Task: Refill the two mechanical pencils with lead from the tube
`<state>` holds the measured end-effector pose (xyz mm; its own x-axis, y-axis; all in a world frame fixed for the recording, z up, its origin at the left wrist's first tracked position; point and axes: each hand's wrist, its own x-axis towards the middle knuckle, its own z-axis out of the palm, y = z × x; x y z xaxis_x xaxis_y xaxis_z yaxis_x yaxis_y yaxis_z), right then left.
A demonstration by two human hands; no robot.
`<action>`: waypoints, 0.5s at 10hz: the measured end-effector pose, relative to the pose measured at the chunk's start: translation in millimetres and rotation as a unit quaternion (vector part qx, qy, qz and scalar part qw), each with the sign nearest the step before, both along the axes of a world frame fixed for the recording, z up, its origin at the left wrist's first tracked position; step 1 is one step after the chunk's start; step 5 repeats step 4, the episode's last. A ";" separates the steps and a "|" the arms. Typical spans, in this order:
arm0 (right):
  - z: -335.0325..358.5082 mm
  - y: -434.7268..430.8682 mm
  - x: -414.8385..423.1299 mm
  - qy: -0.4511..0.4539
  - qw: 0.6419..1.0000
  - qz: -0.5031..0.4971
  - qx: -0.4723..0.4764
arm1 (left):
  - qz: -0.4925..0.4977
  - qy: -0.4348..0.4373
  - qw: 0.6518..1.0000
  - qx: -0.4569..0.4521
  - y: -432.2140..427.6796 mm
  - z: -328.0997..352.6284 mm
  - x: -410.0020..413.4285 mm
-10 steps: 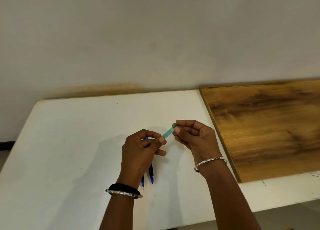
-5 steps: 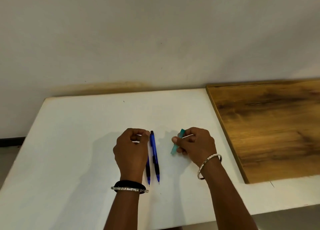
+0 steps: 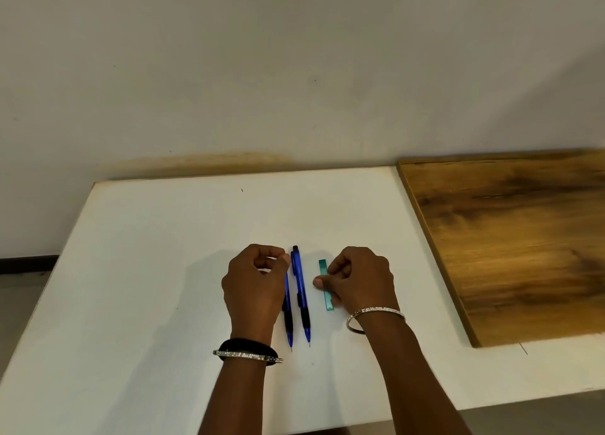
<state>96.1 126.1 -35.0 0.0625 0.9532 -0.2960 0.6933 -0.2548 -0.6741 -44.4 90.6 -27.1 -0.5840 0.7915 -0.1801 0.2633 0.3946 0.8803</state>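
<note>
Two blue mechanical pencils with black grips lie side by side on the white table (image 3: 147, 271), tips pointing toward me. The right pencil (image 3: 299, 287) is fully visible. The left pencil (image 3: 288, 320) has its upper end hidden under my left hand (image 3: 253, 287), which rests curled beside it, thumb against forefinger, with nothing visible in it. The teal lead tube (image 3: 323, 266) lies flat on the table just right of the pencils. My right hand (image 3: 360, 280) pinches the tube's middle between thumb and fingertips.
A brown wooden board (image 3: 517, 244) lies on the right part of the table, its left edge close to my right hand. A pale wall stands behind the table. The table's front edge runs just under my forearms.
Both hands came down from holding the tube together in the air. My left hand let go of it, and my right hand laid it flat on the table beside the pencils.
</note>
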 end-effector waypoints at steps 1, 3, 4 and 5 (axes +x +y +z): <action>-0.5 0.6 -2.1 -0.003 1.000 0.000 0.008 | -0.002 -0.002 1.000 0.003 0.7 0.1 -1.7; 5.1 2.8 3.9 -0.017 0.999 -0.008 0.028 | -0.007 0.001 1.000 0.015 -2.8 3.1 -9.0; 11.7 -1.5 5.2 -0.011 0.997 -0.034 0.069 | 0.002 0.012 1.000 0.015 -7.0 7.2 -11.4; 11.7 -1.5 5.2 -0.011 0.997 -0.034 0.069 | 0.002 0.012 1.000 0.015 -7.0 7.2 -11.4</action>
